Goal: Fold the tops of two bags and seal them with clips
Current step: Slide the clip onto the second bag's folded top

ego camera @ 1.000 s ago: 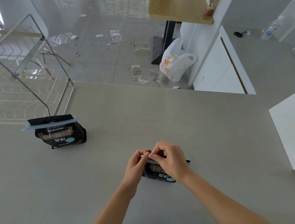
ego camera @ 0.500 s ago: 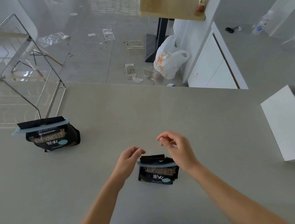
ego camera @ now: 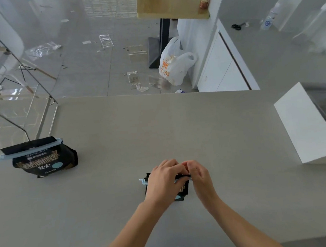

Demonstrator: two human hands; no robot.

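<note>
The small black coffee bag (ego camera: 183,190) stands near the counter's (ego camera: 158,123) front edge, its folded top crossed by a pale blue clip (ego camera: 143,181) pinched by the left hand (ego camera: 163,181) and right hand (ego camera: 199,177), while a second clipped bag (ego camera: 46,161) stands well apart beside a wire rack (ego camera: 17,62).

The left black bag (ego camera: 44,162), clipped shut and well left of the hands, reads "BLUE MOUNTAIN" in white; its other lettering and the remaining print are illegible.
</note>
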